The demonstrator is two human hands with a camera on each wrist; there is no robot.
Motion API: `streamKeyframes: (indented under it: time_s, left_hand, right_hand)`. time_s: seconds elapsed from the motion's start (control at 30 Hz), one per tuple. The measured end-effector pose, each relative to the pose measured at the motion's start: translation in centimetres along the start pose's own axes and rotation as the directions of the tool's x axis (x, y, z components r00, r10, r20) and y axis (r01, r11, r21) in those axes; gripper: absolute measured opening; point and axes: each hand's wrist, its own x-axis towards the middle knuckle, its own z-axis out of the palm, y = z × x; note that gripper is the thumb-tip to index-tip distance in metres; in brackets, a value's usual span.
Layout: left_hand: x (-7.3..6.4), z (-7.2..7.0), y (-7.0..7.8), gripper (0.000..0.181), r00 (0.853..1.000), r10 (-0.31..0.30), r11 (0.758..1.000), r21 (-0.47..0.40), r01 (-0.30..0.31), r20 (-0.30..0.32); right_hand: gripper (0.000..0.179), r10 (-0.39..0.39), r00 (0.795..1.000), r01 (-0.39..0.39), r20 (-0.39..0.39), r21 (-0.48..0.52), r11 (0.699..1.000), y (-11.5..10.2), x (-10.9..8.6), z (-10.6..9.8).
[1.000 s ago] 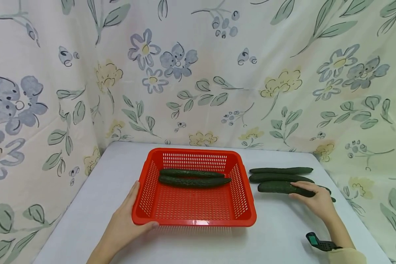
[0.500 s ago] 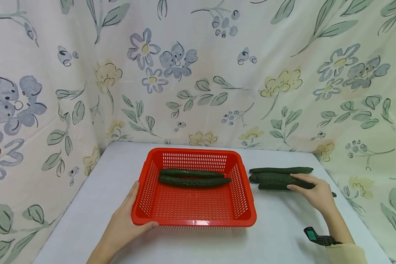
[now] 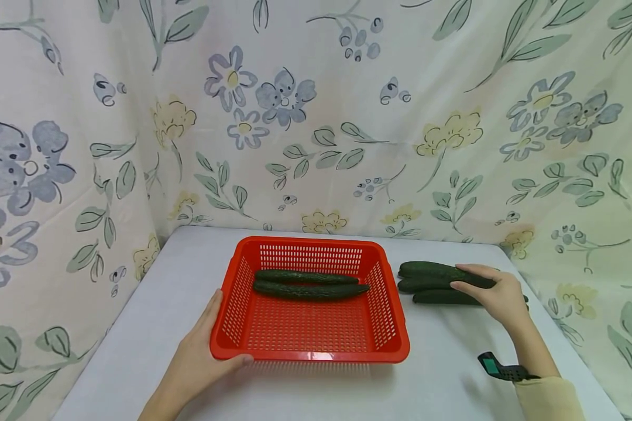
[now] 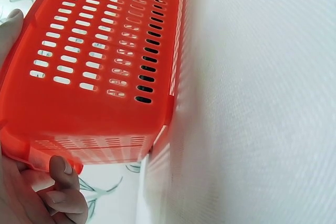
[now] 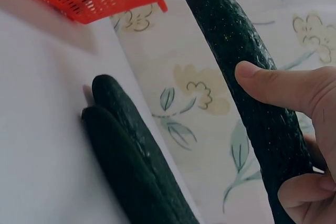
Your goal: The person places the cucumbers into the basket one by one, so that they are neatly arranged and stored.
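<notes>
A red plastic basket [image 3: 311, 327] with slotted walls stands in the middle of the table; two dark green cucumbers [image 3: 311, 290] lie side by side in its back half. At its front left corner my left hand [image 3: 195, 356] grips the rim, thumb along the front, and in the left wrist view bent fingers [image 4: 65, 174] show past the corner. My right hand [image 3: 497, 295] pinches a cucumber [image 3: 426, 269], held up off the table in the right wrist view, thumb on one side. Beneath it, more cucumbers [image 5: 121, 156] lie on the table, partly hidden by the hand.
The white table [image 3: 426, 374] spreads around the basket. A floral curtain [image 3: 316, 175] hangs behind it and along both sides. On the right wrist sits a black band [image 3: 505, 371] with a small screen, below a pale sleeve.
My right hand has carried its cucumber toward the back of the table and slightly left, from above the front of the group to its far side. The left hand and basket stay put.
</notes>
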Motion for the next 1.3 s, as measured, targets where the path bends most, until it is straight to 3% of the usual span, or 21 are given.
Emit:
streamKeyframes:
  time_s: [0.67, 0.97, 1.3]
  left_hand:
    - [0.0, -0.1, 0.2, 0.138, 1.0, -0.015, 1.0, 0.004, 0.014, 0.008]
    - [0.0, 0.1, 0.2, 0.137, 1.0, 0.013, 1.0, -0.017, -0.013, -0.004]
    - [0.0, 0.0, 0.2, 0.138, 1.0, -0.012, 1.0, -0.017, 0.012, 0.005]
  right_hand:
    - [0.05, -0.073, 0.997, 0.071, 0.032, 0.063, 0.996, -3.8, 2.3, 2.8]
    - [0.048, -0.103, 0.993, 0.096, 0.052, 0.115, 0.989, -5.5, 3.3, 4.5]
    - [0.048, -0.116, 0.991, 0.105, 0.068, 0.146, 0.984, -8.5, 4.4, 6.7]
